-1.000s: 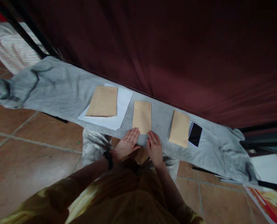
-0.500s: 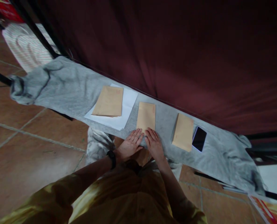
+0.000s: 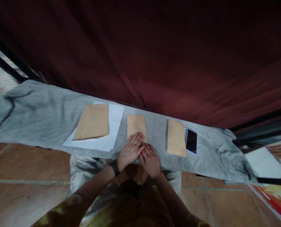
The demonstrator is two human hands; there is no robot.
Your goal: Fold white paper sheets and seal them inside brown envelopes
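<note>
A brown paper envelope (image 3: 136, 123) lies flat on the grey cloth in front of me, its lower part covered by my hands. My left hand (image 3: 130, 149), with a dark watch on the wrist, rests palm down on it, fingers stretched out. Beside it my right hand (image 3: 151, 161) lies flat at the envelope's near right corner, its fingers extended and its thumb side close to the left hand. To the left, several stacked brown envelopes (image 3: 94, 121) lie on white paper sheets (image 3: 114, 126). On the right is another stack of brown envelopes (image 3: 175, 137).
A phone (image 3: 191, 141) with a dark screen lies right of the right-hand stack. The grey cloth (image 3: 48, 113) covers a long narrow surface. A dark red curtain (image 3: 140, 56) hangs behind it. Tiled floor (image 3: 36, 164) shows below, with a colourful printed item (image 3: 275, 198) at the lower right.
My view has turned, levelling the surface. My left hand has slid farther up over the envelope, while my right hand sits lower, near its corner. The stacks and phone stay put on the cloth.
</note>
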